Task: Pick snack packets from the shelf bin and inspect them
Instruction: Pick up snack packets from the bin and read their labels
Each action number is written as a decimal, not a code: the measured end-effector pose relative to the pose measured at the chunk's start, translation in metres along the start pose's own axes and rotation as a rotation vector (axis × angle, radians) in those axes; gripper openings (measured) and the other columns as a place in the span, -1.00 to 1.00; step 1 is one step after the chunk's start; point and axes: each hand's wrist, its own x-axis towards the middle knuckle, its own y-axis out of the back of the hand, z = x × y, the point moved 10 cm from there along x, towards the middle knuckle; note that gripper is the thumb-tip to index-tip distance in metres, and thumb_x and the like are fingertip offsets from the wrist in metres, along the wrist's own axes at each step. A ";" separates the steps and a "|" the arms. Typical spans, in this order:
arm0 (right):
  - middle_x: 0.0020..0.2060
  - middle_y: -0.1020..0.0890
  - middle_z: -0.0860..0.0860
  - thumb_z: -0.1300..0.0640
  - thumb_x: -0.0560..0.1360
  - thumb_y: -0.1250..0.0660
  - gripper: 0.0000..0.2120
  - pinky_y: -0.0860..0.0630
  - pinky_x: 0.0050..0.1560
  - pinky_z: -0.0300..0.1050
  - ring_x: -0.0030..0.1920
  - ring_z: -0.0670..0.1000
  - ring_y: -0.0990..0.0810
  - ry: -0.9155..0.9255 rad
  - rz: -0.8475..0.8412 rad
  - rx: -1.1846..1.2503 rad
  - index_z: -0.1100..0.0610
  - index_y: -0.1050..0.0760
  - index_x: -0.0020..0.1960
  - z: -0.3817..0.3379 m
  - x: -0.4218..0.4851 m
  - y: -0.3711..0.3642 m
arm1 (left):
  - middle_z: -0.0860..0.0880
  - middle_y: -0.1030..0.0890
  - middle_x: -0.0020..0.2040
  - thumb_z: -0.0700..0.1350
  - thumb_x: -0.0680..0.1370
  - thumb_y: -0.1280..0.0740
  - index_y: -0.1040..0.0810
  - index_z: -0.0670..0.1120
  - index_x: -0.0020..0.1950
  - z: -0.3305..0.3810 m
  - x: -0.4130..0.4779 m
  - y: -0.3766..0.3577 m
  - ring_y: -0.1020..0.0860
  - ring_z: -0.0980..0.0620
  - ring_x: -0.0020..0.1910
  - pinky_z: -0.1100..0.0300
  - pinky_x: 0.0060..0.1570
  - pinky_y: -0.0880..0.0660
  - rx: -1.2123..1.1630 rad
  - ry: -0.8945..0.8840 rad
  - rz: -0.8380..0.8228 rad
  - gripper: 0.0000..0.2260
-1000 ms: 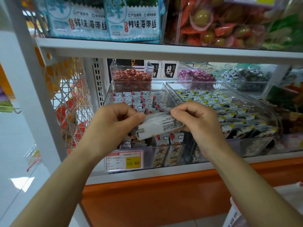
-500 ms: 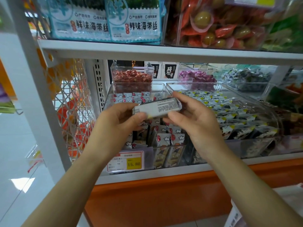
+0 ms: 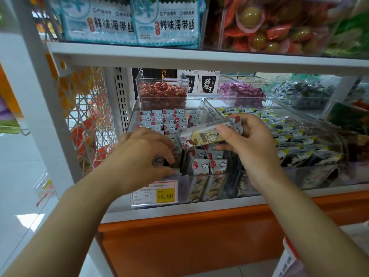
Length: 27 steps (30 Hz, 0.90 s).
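Note:
My right hand [image 3: 250, 141] pinches one end of a long snack packet [image 3: 200, 136] and holds it level above the clear shelf bin [image 3: 209, 174], printed face towards me. Several like packets [image 3: 207, 165], white with red balloons and clouds, stand upright in that bin. My left hand [image 3: 142, 154] reaches into the bin's left side. Its fingers and thumb curl round a packet [image 3: 174, 164] standing there, which they mostly hide.
A yellow price tag [image 3: 157, 193] reading 15.80 hangs on the bin front. To the right is a clear bin of yellow-and-black packets [image 3: 299, 136]. Behind are bins of red sweets [image 3: 162, 92] and purple sweets [image 3: 241, 90]. The upper shelf [image 3: 199, 56] overhangs; a wire rack [image 3: 87, 116] stands left.
My left hand let go of the packet and dropped into the bin. My right hand alone now holds the packet, turned from its white back to its printed front.

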 end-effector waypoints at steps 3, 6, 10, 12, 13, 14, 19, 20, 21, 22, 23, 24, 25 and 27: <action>-0.01 -0.59 0.16 0.21 0.46 -0.38 -0.84 -0.63 -0.21 -0.13 -0.18 0.02 -0.69 -0.012 -0.009 0.032 0.07 -0.46 0.00 -0.001 -0.001 -0.002 | 0.22 -0.51 0.12 0.04 0.47 -0.34 -0.60 0.16 -0.14 -0.004 0.005 -0.001 -0.33 0.09 0.20 0.12 0.14 -0.14 0.012 0.016 0.040 -0.96; -0.08 -0.60 0.13 0.22 0.46 -0.38 -0.84 -0.64 -0.16 -0.02 -0.14 0.05 -0.67 0.006 -0.026 0.007 0.04 -0.47 -0.02 -0.006 -0.003 -0.004 | 0.14 -0.54 0.10 0.01 0.51 -0.30 -0.59 0.07 -0.09 -0.012 0.013 -0.006 -0.33 0.03 0.15 0.11 0.15 -0.18 0.059 0.082 0.056 -0.91; -0.16 -0.57 0.01 0.17 0.42 -0.43 -0.77 -0.61 -0.14 -0.05 -0.14 0.00 -0.60 0.105 -0.134 -0.231 -0.04 -0.47 -0.01 -0.015 -0.010 -0.022 | 0.06 -0.55 0.09 0.01 0.53 -0.26 -0.56 0.04 -0.14 -0.022 0.023 -0.008 -0.35 -0.03 0.12 0.03 0.20 -0.29 0.088 0.150 0.094 -0.87; -0.18 -0.55 -0.12 0.11 0.39 -0.45 -0.74 -0.54 -0.17 -0.27 -0.17 -0.14 -0.57 0.152 -0.211 -0.346 -0.08 -0.44 -0.01 -0.015 -0.017 -0.040 | 0.05 -0.55 0.10 0.01 0.53 -0.26 -0.58 0.03 -0.12 -0.024 0.024 -0.006 -0.34 -0.03 0.13 0.06 0.14 -0.28 0.086 0.168 0.129 -0.87; -0.17 -0.55 -0.16 0.10 0.39 -0.46 -0.72 -0.49 -0.17 -0.37 -0.15 -0.18 -0.55 0.180 -0.240 -0.414 -0.08 -0.43 0.00 -0.015 -0.020 -0.048 | 0.05 -0.55 0.10 0.01 0.53 -0.27 -0.60 0.03 -0.10 -0.025 0.024 -0.005 -0.34 -0.03 0.13 0.08 0.11 -0.27 0.091 0.175 0.141 -0.86; -0.14 -0.54 -0.17 0.08 0.38 -0.47 -0.70 -0.45 -0.16 -0.41 -0.11 -0.18 -0.54 0.209 -0.262 -0.499 -0.07 -0.41 0.01 -0.013 -0.023 -0.056 | 0.05 -0.55 0.11 0.01 0.53 -0.27 -0.60 0.02 -0.08 -0.025 0.024 -0.005 -0.34 -0.03 0.15 0.08 0.10 -0.26 0.099 0.182 0.141 -0.85; 0.00 -0.58 0.01 -0.06 0.35 -0.48 -0.60 -0.39 0.04 -0.03 0.07 0.04 -0.47 0.348 -0.242 -0.820 0.07 -0.52 0.10 -0.014 -0.028 -0.077 | 0.04 -0.55 0.14 0.01 0.52 -0.30 -0.62 0.00 -0.02 -0.021 0.022 0.000 -0.34 -0.05 0.19 0.07 0.11 -0.25 0.091 0.167 0.158 -0.85; -0.01 -0.58 -0.01 -0.08 0.35 -0.47 -0.64 -0.33 0.02 -0.04 0.08 0.04 -0.45 0.404 -0.257 -0.873 0.07 -0.56 0.06 -0.016 -0.030 -0.081 | 0.03 -0.56 0.13 -0.02 0.51 -0.32 -0.63 -0.01 -0.02 -0.020 0.020 0.006 -0.35 -0.06 0.19 0.05 0.13 -0.25 0.066 0.158 0.199 -0.86; -0.01 -0.57 -0.04 -0.11 0.37 -0.44 -0.68 -0.25 0.01 -0.06 0.10 0.02 -0.41 0.446 -0.296 -0.946 0.05 -0.58 0.02 -0.015 -0.033 -0.087 | 0.02 -0.57 0.13 -0.05 0.50 -0.34 -0.64 -0.02 -0.02 -0.020 0.017 0.011 -0.36 -0.08 0.19 0.02 0.14 -0.25 0.045 0.150 0.238 -0.87; -0.01 -0.55 -0.07 -0.14 0.41 -0.39 -0.74 -0.18 0.00 -0.08 0.12 0.02 -0.38 0.468 -0.347 -1.003 0.01 -0.61 -0.01 -0.011 -0.036 -0.092 | 0.02 -0.58 0.12 -0.08 0.50 -0.35 -0.65 -0.03 -0.02 -0.020 0.014 0.015 -0.37 -0.09 0.19 0.00 0.15 -0.26 0.030 0.144 0.265 -0.88; -0.02 -0.54 -0.09 -0.14 0.46 -0.33 -0.77 -0.14 -0.01 -0.09 0.12 0.01 -0.35 0.468 -0.394 -1.029 -0.02 -0.63 -0.03 -0.006 -0.038 -0.096 | 0.02 -0.58 0.11 -0.10 0.50 -0.35 -0.65 -0.03 -0.02 -0.021 0.012 0.017 -0.38 -0.10 0.19 -0.02 0.16 -0.28 0.022 0.141 0.277 -0.88; -0.05 -0.54 -0.11 -0.11 0.50 -0.29 -0.79 -0.12 -0.01 -0.09 0.12 0.00 -0.34 0.462 -0.426 -1.031 -0.04 -0.64 -0.04 -0.003 -0.039 -0.098 | 0.02 -0.59 0.11 -0.11 0.50 -0.35 -0.65 -0.03 -0.01 -0.022 0.010 0.018 -0.39 -0.10 0.19 -0.03 0.17 -0.29 0.019 0.141 0.278 -0.88; -0.09 -0.54 -0.12 -0.07 0.52 -0.26 -0.78 -0.12 -0.01 -0.09 0.10 -0.01 -0.34 0.457 -0.445 -1.016 -0.04 -0.65 -0.06 -0.002 -0.039 -0.099 | 0.02 -0.59 0.11 -0.11 0.51 -0.35 -0.65 -0.03 0.00 -0.023 0.009 0.018 -0.39 -0.10 0.20 -0.04 0.19 -0.30 0.018 0.145 0.272 -0.87; -0.13 -0.55 -0.12 0.02 0.50 -0.25 -0.79 -0.13 -0.01 -0.12 0.07 -0.03 -0.32 0.437 -0.439 -0.958 -0.02 -0.66 -0.07 -0.006 -0.034 -0.098 | 0.03 -0.58 0.12 -0.11 0.51 -0.34 -0.65 -0.03 0.01 -0.024 0.008 0.017 -0.38 -0.11 0.23 -0.06 0.23 -0.30 0.011 0.154 0.253 -0.87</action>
